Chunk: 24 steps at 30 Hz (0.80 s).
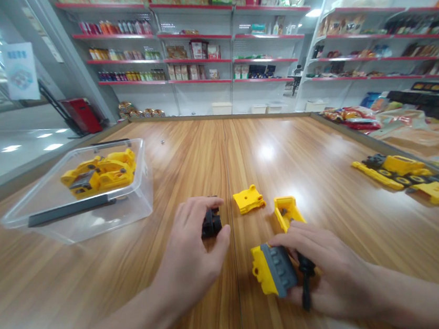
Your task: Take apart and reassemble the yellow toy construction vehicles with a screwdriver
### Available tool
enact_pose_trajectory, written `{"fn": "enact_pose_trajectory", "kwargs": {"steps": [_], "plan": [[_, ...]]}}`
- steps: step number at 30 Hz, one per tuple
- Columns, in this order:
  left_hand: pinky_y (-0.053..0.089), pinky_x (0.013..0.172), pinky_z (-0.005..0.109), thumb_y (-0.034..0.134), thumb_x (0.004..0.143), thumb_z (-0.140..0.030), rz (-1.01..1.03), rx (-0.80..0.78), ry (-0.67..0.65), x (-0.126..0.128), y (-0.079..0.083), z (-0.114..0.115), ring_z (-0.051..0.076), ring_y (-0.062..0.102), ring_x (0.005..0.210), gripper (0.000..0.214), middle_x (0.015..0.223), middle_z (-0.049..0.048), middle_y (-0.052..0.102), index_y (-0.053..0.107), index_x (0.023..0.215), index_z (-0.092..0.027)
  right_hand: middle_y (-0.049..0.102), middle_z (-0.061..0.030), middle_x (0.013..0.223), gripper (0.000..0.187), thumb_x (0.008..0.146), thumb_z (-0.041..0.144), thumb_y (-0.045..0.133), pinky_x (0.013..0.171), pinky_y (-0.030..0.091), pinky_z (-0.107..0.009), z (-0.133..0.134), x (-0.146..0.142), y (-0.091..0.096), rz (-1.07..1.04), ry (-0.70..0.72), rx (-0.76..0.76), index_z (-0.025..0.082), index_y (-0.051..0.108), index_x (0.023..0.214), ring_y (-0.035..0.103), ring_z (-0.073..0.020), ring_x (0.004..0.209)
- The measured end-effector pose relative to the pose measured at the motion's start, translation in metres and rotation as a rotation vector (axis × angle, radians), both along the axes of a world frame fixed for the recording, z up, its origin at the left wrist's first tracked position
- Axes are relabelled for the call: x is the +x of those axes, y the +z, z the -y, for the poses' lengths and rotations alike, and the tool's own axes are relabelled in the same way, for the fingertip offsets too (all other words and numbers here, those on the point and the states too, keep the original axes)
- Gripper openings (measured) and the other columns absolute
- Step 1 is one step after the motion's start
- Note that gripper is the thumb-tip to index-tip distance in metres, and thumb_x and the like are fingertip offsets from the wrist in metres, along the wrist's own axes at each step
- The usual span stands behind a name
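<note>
My left hand [191, 244] curves around a small black toy part [211, 223] on the table, its thumb and fingers apart. Whether any fingertip touches that part is hard to tell. In my right hand [329, 257] is a yellow and grey toy vehicle part [275, 269], gripped with its ribbed grey face tilted upward. A black rod-shaped tool [306, 281], much like a small screwdriver, is also held in this hand against the palm. Just beyond the right fingers lies a yellow dump bed [287, 210], partly covered by them. A flat yellow toy piece [249, 199] rests between the hands.
At the left stands a clear plastic box [130, 211] with yellow toy vehicles [101, 172] inside. More yellow and black toy parts [402, 171] lie at the right edge of the wooden table [202, 150]. Stocked shelves [197, 35] line the back; packaged goods [357, 117] sit beyond the right edge.
</note>
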<state>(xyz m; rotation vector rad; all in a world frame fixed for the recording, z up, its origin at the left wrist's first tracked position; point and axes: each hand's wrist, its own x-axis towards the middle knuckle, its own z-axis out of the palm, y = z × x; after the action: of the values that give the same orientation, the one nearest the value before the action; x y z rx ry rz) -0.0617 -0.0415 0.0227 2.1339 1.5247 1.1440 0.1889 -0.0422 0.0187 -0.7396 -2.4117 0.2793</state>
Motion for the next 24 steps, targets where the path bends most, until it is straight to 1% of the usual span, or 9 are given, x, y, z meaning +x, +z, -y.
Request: {"fn": "enact_pose_trajectory", "kwargs": {"steps": [2,3,8,12,15,17,19,21,24], "plan": [[0.039,0.103,0.053,0.061,0.083,-0.026,-0.156,0.046,0.131,-0.005,0.0,-0.007,0.03,0.047,0.119,0.042,0.122,0.0107,0.052,0.049,0.124,-0.022,0.058,-0.0026,0.08,0.042,0.073,0.023,0.069,0.061,0.039,-0.03,0.0,0.001,0.0,0.015,-0.002,-0.017,0.016,0.054,0.112,0.05,-0.0174,0.069],[0.036,0.105,0.056,0.062,0.082,-0.028,-0.221,0.039,0.157,-0.006,-0.002,-0.01,0.033,0.043,0.124,0.048,0.126,0.0123,0.05,0.049,0.127,-0.021,0.058,-0.0028,0.081,0.041,0.074,0.024,0.07,0.061,0.039,-0.03,0.0,0.002,0.001,0.029,-0.003,-0.029,0.017,0.054,0.111,0.05,-0.0176,0.07],[0.037,0.108,0.053,0.062,0.08,-0.032,-0.351,-0.055,0.089,-0.009,-0.009,-0.013,0.034,0.039,0.13,0.053,0.135,0.0149,0.045,0.053,0.13,-0.018,0.058,-0.0061,0.088,0.04,0.077,0.028,0.068,0.066,0.04,-0.033,0.0,0.004,0.009,0.152,0.004,-0.128,0.016,0.055,0.113,0.051,-0.0202,0.077],[0.041,0.103,0.054,0.062,0.082,-0.04,-0.3,-0.091,0.063,-0.009,0.0,-0.007,0.033,0.047,0.122,0.043,0.125,0.012,0.048,0.062,0.121,-0.022,0.059,-0.0064,0.09,0.039,0.074,0.02,0.065,0.07,0.041,-0.035,0.002,0.003,0.016,0.172,0.026,-0.185,0.015,0.055,0.111,0.051,-0.0202,0.079],[0.05,0.092,0.05,0.058,0.085,-0.04,-0.227,-0.175,0.021,-0.007,0.012,-0.001,0.027,0.059,0.101,0.035,0.117,0.0093,0.05,0.065,0.115,-0.024,0.057,-0.0055,0.086,0.03,0.073,0.02,0.064,0.066,0.04,-0.034,0.002,0.003,0.018,0.148,0.012,-0.186,0.016,0.056,0.101,0.05,-0.0194,0.076],[0.051,0.09,0.049,0.058,0.084,-0.033,-0.201,-0.202,-0.043,-0.005,0.018,0.002,0.025,0.06,0.097,0.032,0.116,0.0091,0.052,0.066,0.114,-0.023,0.056,-0.0048,0.083,0.028,0.072,0.021,0.065,0.064,0.039,-0.033,0.002,0.004,0.019,0.103,0.011,-0.171,0.016,0.056,0.099,0.048,-0.0186,0.073],[0.048,0.098,0.05,0.058,0.078,-0.019,-0.19,-0.194,-0.186,-0.003,0.02,0.004,0.028,0.056,0.11,0.037,0.121,0.0094,0.054,0.065,0.113,-0.023,0.055,-0.0041,0.081,0.031,0.07,0.021,0.066,0.061,0.038,-0.032,0.002,0.006,0.02,0.045,0.012,-0.149,0.016,0.055,0.099,0.047,-0.0177,0.071],[0.041,0.108,0.05,0.054,0.066,-0.005,-0.189,-0.19,-0.373,-0.003,0.019,0.006,0.03,0.047,0.126,0.055,0.131,0.0083,0.052,0.062,0.117,-0.024,0.054,-0.0031,0.08,0.034,0.067,0.021,0.066,0.058,0.037,-0.031,0.002,0.007,0.021,0.0,0.005,-0.126,0.016,0.054,0.099,0.046,-0.0169,0.068],[0.033,0.116,0.049,0.049,0.058,0.001,-0.178,-0.193,-0.567,-0.003,0.015,0.009,0.028,0.039,0.135,0.077,0.143,0.006,0.046,0.052,0.13,-0.026,0.053,-0.0025,0.08,0.036,0.067,0.02,0.066,0.056,0.038,-0.031,0.002,0.01,0.023,-0.03,-0.02,-0.11,0.017,0.054,0.101,0.047,-0.0166,0.066]]}}
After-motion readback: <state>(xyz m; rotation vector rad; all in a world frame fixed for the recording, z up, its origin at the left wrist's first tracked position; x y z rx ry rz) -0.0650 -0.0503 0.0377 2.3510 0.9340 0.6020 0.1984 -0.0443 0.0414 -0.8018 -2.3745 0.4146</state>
